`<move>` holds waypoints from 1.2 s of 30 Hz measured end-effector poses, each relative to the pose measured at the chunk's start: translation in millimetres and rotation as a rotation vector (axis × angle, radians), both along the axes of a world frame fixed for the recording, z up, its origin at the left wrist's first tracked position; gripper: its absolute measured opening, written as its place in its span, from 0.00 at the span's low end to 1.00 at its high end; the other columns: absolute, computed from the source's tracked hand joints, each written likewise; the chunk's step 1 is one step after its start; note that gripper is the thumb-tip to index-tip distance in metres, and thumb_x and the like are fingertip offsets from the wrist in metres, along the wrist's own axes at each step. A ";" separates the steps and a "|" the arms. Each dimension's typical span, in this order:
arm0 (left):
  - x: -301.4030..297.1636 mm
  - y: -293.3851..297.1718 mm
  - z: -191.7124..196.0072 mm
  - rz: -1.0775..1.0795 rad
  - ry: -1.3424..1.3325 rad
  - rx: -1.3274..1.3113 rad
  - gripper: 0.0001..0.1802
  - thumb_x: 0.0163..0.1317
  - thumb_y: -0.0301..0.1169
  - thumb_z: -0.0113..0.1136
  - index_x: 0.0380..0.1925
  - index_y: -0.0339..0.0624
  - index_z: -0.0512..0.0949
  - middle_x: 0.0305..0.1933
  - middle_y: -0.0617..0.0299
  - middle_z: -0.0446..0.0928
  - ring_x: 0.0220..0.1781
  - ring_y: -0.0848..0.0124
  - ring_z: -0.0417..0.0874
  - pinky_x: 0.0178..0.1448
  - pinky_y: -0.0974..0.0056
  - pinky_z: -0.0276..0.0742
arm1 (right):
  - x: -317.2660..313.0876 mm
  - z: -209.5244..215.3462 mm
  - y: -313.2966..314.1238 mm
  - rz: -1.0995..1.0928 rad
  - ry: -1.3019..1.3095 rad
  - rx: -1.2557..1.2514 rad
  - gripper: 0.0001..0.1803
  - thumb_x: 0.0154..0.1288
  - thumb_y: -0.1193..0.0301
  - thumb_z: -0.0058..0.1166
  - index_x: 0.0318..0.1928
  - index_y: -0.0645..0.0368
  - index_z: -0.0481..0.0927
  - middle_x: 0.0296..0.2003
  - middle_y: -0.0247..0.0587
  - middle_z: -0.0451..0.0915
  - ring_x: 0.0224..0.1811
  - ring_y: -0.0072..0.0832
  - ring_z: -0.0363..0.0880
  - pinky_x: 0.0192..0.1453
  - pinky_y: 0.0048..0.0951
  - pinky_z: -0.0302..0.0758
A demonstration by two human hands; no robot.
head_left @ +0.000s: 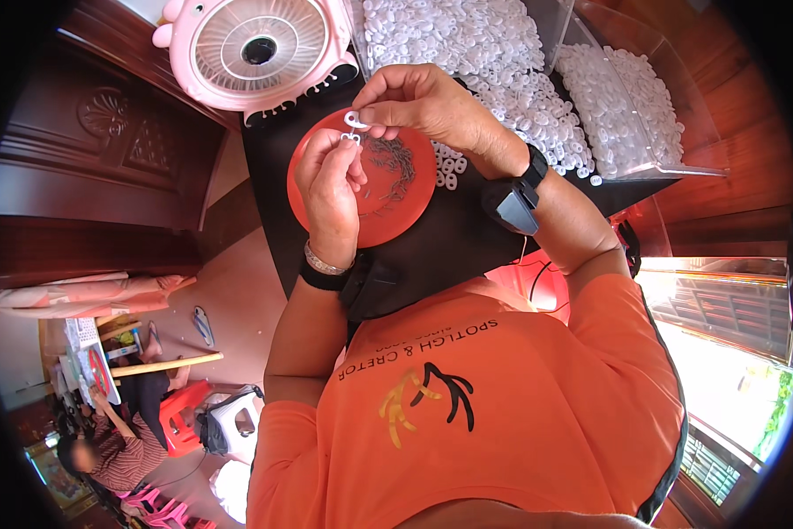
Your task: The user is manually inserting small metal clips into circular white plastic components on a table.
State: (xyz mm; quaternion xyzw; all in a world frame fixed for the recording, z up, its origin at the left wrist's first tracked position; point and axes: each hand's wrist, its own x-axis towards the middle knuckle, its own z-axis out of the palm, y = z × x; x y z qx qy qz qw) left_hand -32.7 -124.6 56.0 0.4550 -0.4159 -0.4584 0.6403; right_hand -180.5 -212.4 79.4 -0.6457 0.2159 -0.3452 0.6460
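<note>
Head view: both hands raised together over a round red plate (396, 207) lying on a black worktop (449, 238). Left hand (330, 189) curled, fingers (348, 159) pinched shut on a small white plastic piece (352, 137) held upright. Right hand (423, 106) arched above it, fingertips closed on a small white ring (355, 118) sitting directly on top of the other piece, the two touching. Both parts well above the plate's upper left rim, just below a pink fan (257, 48) standing at the worktop's far edge. Dark fine bits (394, 163) scattered on the plate's middle. A few loose white rings (447, 167) beside the plate's right edge. Behind, a large heap of white rings (484, 53) in a clear tray, and a second clear bin (643, 115) of them to the right. Silver bracelet and black band on the left wrist, black strap with a grey device (513, 204) on the right wrist. Orange shirt (502, 406) filling the lower frame. Lower left, another person seated near red stools (185, 414) on the floor.
</note>
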 end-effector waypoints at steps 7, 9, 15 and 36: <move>-0.5 -1.8 -1.6 0.001 -0.021 -0.018 0.09 0.59 0.28 0.50 0.21 0.41 0.68 0.18 0.69 0.66 0.19 0.82 0.65 0.22 0.76 0.58 | 2.5 -1.9 5.0 -0.036 0.002 -0.120 0.06 0.60 0.74 0.58 0.37 0.63 0.81 0.29 0.32 0.81 0.31 0.15 0.76 0.36 0.17 0.73; -1.3 -0.9 -0.5 -0.002 -0.043 -0.016 0.09 0.60 0.29 0.51 0.21 0.42 0.68 0.18 0.69 0.66 0.18 0.82 0.65 0.22 0.76 0.58 | 2.4 -1.8 6.7 -0.001 0.033 -0.191 0.06 0.61 0.76 0.57 0.38 0.65 0.79 0.31 0.32 0.80 0.35 0.16 0.76 0.43 0.17 0.73; 0.0 0.2 -3.3 -0.015 -0.059 -0.034 0.08 0.63 0.31 0.46 0.27 0.41 0.70 0.20 0.69 0.67 0.21 0.81 0.66 0.25 0.76 0.58 | 5.2 -6.6 6.5 0.005 0.047 -0.235 0.08 0.59 0.77 0.59 0.40 0.64 0.78 0.34 0.32 0.79 0.37 0.17 0.76 0.45 0.20 0.74; -0.4 -5.6 -11.1 0.013 0.109 0.008 0.11 0.62 0.35 0.52 0.32 0.37 0.75 0.22 0.65 0.75 0.20 0.77 0.73 0.24 0.76 0.64 | 13.2 -5.6 23.1 -0.245 0.293 -0.790 0.19 0.50 0.74 0.62 0.44 0.62 0.77 0.34 0.43 0.81 0.36 0.32 0.82 0.42 0.28 0.78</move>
